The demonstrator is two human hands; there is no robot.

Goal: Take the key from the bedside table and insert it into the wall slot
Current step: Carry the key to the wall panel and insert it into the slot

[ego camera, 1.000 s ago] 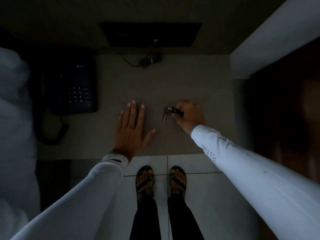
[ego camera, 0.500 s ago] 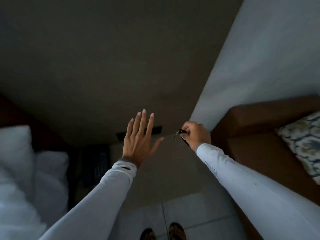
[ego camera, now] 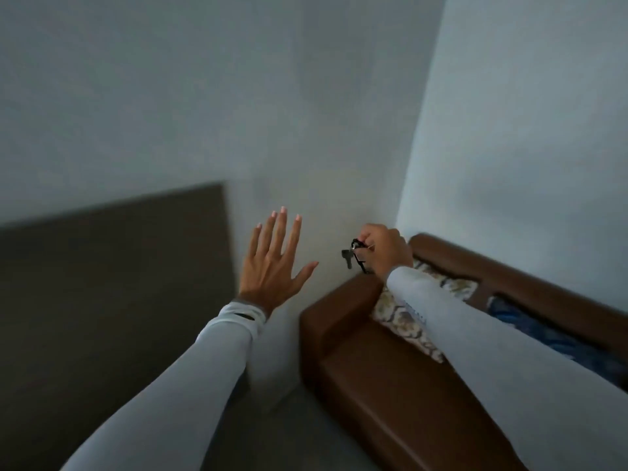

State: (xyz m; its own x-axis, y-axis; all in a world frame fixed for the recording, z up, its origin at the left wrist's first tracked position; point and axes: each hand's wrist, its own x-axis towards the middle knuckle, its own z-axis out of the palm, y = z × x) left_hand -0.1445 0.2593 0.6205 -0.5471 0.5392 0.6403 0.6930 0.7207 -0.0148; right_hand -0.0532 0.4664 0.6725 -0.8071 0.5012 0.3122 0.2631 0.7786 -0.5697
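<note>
The right hand [ego camera: 385, 248] is up in front of the pale wall [ego camera: 323, 113], fingers curled and pinching the dark fob, and the key [ego camera: 347, 257] dangles loose beneath it, just above the brown sofa arm [ego camera: 339, 311]. The left hand [ego camera: 272, 263] hangs open to the left, fingers spread, holding nothing. That key looks small, stiff and light, free to swing; I'd pinch its head itself before aiming. No wall slot shows.

My one head camera looks forward and slightly down at a wall corner [ego camera: 401, 137]. The picture seems motion-blurred. My raised hands sit close below.
</note>
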